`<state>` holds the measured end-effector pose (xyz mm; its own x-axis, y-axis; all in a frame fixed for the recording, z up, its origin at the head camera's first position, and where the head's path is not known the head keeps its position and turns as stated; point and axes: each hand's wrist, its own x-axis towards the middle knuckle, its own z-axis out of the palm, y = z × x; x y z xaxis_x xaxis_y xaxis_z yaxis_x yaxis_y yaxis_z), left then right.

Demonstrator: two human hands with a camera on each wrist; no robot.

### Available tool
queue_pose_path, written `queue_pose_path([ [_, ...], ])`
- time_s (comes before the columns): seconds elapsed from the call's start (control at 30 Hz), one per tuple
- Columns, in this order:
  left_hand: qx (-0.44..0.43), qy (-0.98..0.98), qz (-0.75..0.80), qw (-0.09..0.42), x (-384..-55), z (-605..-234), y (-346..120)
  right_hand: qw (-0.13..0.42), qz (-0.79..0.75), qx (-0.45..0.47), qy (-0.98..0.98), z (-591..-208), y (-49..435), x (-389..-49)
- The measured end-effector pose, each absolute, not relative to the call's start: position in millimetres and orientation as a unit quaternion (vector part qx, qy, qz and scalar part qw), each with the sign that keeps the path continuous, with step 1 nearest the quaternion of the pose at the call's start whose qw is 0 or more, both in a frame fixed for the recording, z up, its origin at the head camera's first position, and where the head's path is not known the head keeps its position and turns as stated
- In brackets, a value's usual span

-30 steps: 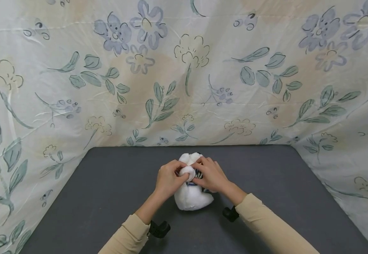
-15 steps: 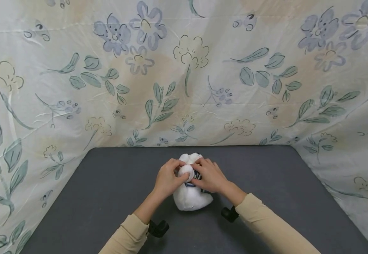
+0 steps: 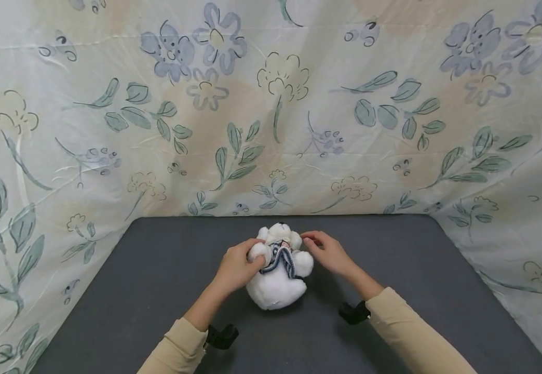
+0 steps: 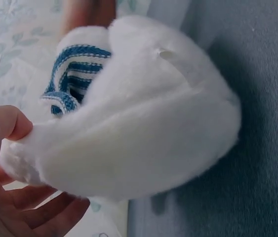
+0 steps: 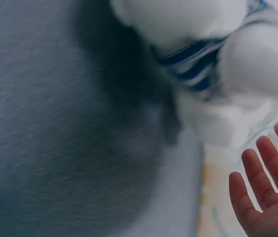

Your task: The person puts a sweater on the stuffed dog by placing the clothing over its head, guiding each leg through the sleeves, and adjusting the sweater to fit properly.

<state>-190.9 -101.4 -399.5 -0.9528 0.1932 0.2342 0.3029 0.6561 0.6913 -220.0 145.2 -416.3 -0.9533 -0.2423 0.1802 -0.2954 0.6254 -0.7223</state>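
Note:
A white plush bear (image 3: 274, 292) with a dark nose sits on the table, leaning back. Round its neck and chest hangs a blue-and-white striped knitted scarf (image 3: 280, 253). My left hand (image 3: 236, 266) holds the bear's paw on the left side, thumb in front and fingers behind; in the left wrist view the thumb (image 4: 15, 122) presses into white fur. To the right of the bear's head, my right hand (image 3: 329, 254) is apart from it. The right wrist view has that hand's fingers (image 5: 261, 175) extended and holding nothing, below the blurred striped fabric (image 5: 198, 64).
The dark grey tabletop (image 3: 159, 291) lies under the bear. Behind and at both sides hangs a pale floral cloth (image 3: 271, 114). A black wrist camera (image 3: 221, 336) is on the left wrist and another black camera (image 3: 355, 313) on the right.
Both hands were pinching the paws together before the bear's chest. The right hand has let go and moved right; the left hand has drawn its paw left, uncovering the scarf and face.

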Motion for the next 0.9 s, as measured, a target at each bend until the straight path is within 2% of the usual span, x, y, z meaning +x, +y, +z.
queue_pose_path([
  [0.17, -0.123, -0.904, -0.405, 0.066, -191.9, -403.9, -110.8, 0.002, 0.399, 0.117, -0.909, -437.6, 147.2, -219.9],
  [0.6, -0.107, -0.886, -0.446, 0.072, -190.1, -408.4, -115.9, -0.012, 0.376, 0.143, -0.915, -469.8, 120.4, -214.3],
  [0.77, -0.095, -0.874, -0.470, 0.077, -191.2, -409.2, -116.2, -0.051, 0.420, 0.152, -0.893, -468.8, 115.0, -213.6],
  [0.9, -0.084, -0.848, -0.518, 0.072, -191.2, -406.4, -116.9, -0.112, 0.489, 0.165, -0.849, -465.3, 116.3, -211.4],
])
